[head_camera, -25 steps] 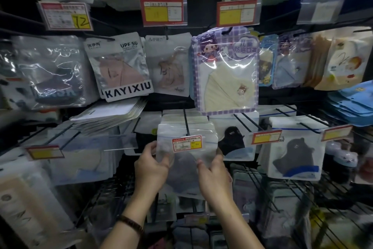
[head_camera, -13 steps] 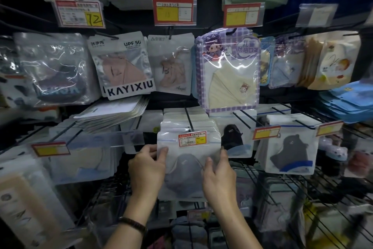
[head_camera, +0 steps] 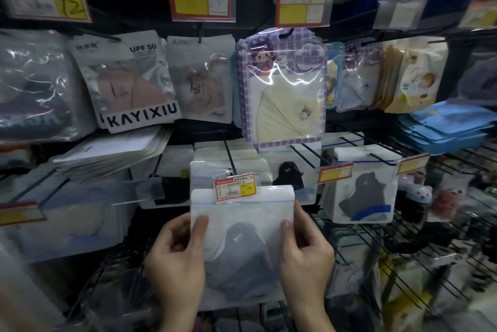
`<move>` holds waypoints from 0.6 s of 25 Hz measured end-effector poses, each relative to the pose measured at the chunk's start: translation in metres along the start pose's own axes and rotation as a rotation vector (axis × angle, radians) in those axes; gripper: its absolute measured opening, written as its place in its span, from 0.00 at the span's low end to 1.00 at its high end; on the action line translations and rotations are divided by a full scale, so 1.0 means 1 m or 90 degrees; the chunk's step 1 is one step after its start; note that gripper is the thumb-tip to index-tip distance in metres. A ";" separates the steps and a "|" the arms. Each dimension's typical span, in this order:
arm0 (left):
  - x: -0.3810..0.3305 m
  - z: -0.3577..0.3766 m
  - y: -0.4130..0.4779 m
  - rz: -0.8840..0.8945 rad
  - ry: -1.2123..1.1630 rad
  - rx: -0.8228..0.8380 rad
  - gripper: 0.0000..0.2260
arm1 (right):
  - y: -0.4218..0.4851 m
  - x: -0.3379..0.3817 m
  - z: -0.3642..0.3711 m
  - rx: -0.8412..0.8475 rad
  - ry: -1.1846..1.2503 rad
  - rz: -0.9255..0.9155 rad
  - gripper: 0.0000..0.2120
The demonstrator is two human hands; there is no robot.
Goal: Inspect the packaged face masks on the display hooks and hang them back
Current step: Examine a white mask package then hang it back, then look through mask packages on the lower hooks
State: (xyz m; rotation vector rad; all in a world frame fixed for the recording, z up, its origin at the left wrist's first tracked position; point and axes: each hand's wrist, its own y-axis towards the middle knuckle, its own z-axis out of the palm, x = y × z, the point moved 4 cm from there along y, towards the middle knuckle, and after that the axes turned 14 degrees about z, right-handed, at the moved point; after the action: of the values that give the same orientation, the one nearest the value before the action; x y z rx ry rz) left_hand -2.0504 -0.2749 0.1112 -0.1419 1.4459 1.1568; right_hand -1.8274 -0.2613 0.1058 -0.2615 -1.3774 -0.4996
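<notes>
**Item:** frosted zip pouch [head_camera: 242, 213], one dark grey face mask [head_camera: 242, 248] showing through its lower half, blue seal line near the top.

**Location:** held in front of the lower row of the rack, at centre, just below the red-and-yellow price tag [head_camera: 234, 190] at the tip of a display hook [head_camera: 230, 155]. The tag overlaps the pouch's top edge. Whether the hang hole is on the hook cannot be told, as the tag covers that spot. A stack of like pouches [head_camera: 215, 170] hangs on the same hook behind it.

**Step in hand:** judged to be the inspection. The pouch is presented flat and face-on to the viewer.

**Next move calls for:** lining up the top hole with the hook tip behind the tag, keeping the pouch level, then sliding it back against the stack. The tag is likely to foul the top edge.

**Left hand [head_camera: 174, 259]:** grip pinches the pouch's left edge, thumb [head_camera: 200, 220] on the front, fingers curled behind. Back of the hand faces the viewer.

**Right hand [head_camera: 306, 253]:** grip pinches the right edge in the same way, thumb [head_camera: 286, 224] on the front. The two hands sit level with each other.

**Neighbours:** purple checked children's pack [head_camera: 282, 84] above; KAYIXIU pack [head_camera: 129, 81] upper left; another dark-mask pouch [head_camera: 363, 189] on the hook to the right.
</notes>
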 end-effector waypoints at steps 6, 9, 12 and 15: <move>0.018 0.048 -0.052 -0.101 -0.103 0.009 0.08 | 0.027 -0.018 -0.051 -0.081 0.035 0.026 0.17; 0.011 0.077 -0.064 -0.097 -0.095 0.048 0.07 | 0.050 -0.015 -0.073 -0.096 0.047 0.023 0.16; 0.005 0.104 -0.067 -0.106 -0.091 0.060 0.08 | 0.074 -0.015 -0.083 -0.086 0.054 0.015 0.16; -0.001 0.126 -0.071 -0.099 -0.101 0.048 0.13 | 0.095 -0.015 -0.091 -0.081 0.037 -0.001 0.15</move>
State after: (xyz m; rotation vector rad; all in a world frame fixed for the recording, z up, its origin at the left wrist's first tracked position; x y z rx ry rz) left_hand -1.9157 -0.2228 0.1002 -0.1054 1.3127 0.9638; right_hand -1.7039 -0.2179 0.0849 -0.3469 -1.2905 -0.5923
